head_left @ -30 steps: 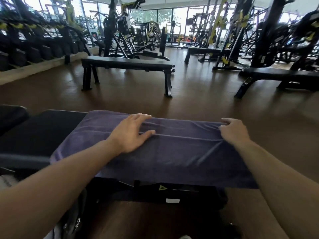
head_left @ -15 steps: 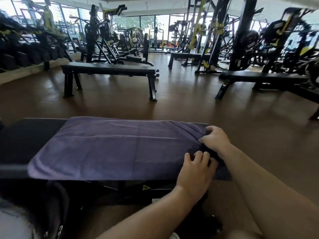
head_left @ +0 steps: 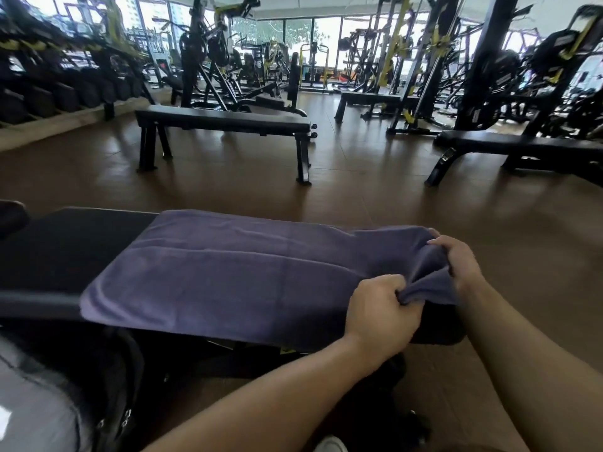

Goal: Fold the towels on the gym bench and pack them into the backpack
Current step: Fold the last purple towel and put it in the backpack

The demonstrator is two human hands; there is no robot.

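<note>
1. Both forearms are bare all the way up to the frame edge, no sleeves showing anywhere.
2. Left hand (head_left: 380,309) has no glove, no ring, and no watch or band on the wrist.
3. Right hand (head_left: 461,261) is just as plain, nothing on the fingers or wrist.
4. Knuckles and finger creases show up pretty clearly, nails I can't really make out.

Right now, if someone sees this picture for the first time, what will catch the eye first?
First the purple towel, spread flat along the black gym bench in the foreground. Next the two hands at its right end: the left hand and the right hand each grip a bunched corner, lifting it slightly. Behind, more black benches stand on the brown floor.
</note>
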